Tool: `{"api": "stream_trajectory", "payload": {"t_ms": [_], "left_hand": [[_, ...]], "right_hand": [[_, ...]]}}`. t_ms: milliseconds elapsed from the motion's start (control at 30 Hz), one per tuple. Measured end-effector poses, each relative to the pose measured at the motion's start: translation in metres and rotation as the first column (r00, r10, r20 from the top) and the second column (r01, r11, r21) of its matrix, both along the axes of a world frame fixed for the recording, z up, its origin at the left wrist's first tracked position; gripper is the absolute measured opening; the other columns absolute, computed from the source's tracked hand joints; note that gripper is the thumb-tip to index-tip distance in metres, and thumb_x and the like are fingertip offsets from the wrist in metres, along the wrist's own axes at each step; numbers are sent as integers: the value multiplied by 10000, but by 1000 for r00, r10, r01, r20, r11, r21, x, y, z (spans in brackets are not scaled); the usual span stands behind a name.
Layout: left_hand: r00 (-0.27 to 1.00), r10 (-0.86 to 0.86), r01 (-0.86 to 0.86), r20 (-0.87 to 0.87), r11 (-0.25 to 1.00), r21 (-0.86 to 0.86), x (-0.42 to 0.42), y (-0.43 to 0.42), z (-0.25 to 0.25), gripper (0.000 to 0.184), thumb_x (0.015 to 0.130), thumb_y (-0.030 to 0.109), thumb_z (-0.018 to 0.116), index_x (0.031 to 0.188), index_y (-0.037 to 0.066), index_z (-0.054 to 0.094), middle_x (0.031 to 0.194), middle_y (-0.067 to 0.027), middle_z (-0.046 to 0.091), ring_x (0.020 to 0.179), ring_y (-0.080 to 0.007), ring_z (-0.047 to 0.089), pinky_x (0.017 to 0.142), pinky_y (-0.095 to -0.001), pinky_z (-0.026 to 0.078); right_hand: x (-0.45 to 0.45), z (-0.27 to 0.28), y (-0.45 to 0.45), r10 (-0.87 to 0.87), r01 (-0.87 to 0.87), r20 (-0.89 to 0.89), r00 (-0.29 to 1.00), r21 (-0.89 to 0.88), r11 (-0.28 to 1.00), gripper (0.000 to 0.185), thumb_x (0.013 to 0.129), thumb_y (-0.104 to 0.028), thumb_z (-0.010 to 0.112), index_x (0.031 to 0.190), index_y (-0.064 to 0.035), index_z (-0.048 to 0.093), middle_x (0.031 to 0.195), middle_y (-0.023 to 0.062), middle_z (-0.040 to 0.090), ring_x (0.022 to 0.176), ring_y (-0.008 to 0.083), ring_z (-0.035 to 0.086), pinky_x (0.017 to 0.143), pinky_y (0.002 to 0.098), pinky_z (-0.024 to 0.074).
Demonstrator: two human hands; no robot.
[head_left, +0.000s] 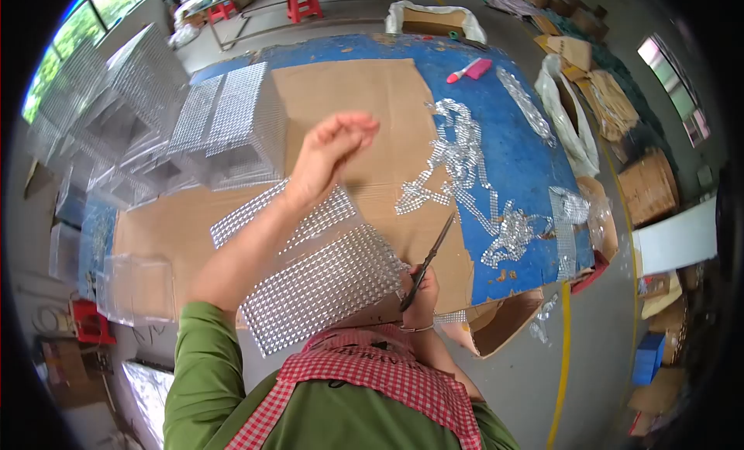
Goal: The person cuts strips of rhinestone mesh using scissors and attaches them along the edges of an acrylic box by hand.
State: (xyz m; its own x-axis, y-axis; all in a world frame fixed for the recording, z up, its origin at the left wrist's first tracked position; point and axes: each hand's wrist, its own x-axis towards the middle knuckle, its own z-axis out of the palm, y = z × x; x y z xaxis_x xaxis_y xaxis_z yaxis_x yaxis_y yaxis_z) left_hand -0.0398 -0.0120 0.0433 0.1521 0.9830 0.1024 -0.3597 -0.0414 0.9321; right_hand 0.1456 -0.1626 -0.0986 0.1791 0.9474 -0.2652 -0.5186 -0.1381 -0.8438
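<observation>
My right hand holds a pair of dark scissors, blades pointing up and away, close to the near right corner of a clear box covered in silvery rhinestone mesh. The box lies before me on cardboard, two studded faces showing with a smooth band between them. Above it my left hand is raised, fingers curled together; whatever they may hold is too small or hidden to make out. My left forearm crosses over part of the box. Tangled rhinestone strips lie right of both hands.
Finished-looking studded boxes are stacked at the left, with plain clear boxes nearer me. A cardboard sheet covers much of the blue table. A pink brush lies at the back right. Open cartons stand along the right edge.
</observation>
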Motion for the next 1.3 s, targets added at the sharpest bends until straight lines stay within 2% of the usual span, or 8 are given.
{"api": "stream_trajectory", "payload": {"t_ms": [167,500,767,1033,1100,1167,1267,1300], "left_hand": [[899,35,41,-436,986,164,-23,-54,33,181,875,52,511,1027,-15,582,995,-54,609,935,-101,554,841,-230,442],[654,554,-578,-516,805,132,-114,-206,-23,208,857,91,529,1026,-11,596,921,-74,634,876,-115,572,764,-241,448],[433,615,-687,-659,698,201,-107,-262,-31,222,841,80,531,1034,-15,584,993,-119,622,933,-197,585,799,-311,450],[359,340,121,-869,906,405,-21,-127,-4,357,818,247,594,1080,8,555,1058,-166,583,989,-326,549,853,-381,428],[334,120,286,-935,932,222,5,-79,-17,474,813,384,568,1104,10,542,1032,-187,588,1003,-336,535,873,-395,412],[37,-35,468,-999,884,-13,31,-38,-28,558,807,499,530,1037,-5,588,1000,-176,607,1005,-348,535,873,-394,404],[-478,-408,324,-778,741,-588,73,2,-45,584,818,529,505,946,-29,619,964,-181,618,965,-330,555,845,-373,418],[-465,-435,372,-771,694,-616,79,7,-49,578,806,531,525,902,-29,625,922,-168,618,895,-303,575,782,-368,443]], "right_hand": [[5,-20,6,64,-65,-80,995,-15,998,188,766,33,604,805,-101,479,665,-53,464,556,27,427,480,166,329],[12,-16,10,138,-141,-78,987,-26,990,186,749,56,591,809,-81,481,624,-12,497,470,63,451,419,185,370],[33,-41,16,198,-215,-180,964,-83,973,192,720,57,611,818,-36,474,664,32,490,541,111,476,485,230,413],[41,-23,17,-41,41,3,999,66,997,224,716,35,648,845,-49,485,713,27,513,601,117,512,551,235,427],[40,-22,17,-68,65,45,997,58,996,219,715,31,650,846,-44,491,711,35,527,606,124,526,565,238,433],[40,-18,16,-88,85,69,994,36,996,200,715,34,648,837,-33,504,701,38,537,604,126,532,567,234,434],[38,-17,15,-142,135,102,985,77,988,193,719,29,650,840,-32,513,687,22,530,596,107,518,565,215,423],[38,-15,15,-163,153,114,980,92,984,194,720,28,651,843,-33,514,684,16,528,594,104,516,564,212,421]]}}
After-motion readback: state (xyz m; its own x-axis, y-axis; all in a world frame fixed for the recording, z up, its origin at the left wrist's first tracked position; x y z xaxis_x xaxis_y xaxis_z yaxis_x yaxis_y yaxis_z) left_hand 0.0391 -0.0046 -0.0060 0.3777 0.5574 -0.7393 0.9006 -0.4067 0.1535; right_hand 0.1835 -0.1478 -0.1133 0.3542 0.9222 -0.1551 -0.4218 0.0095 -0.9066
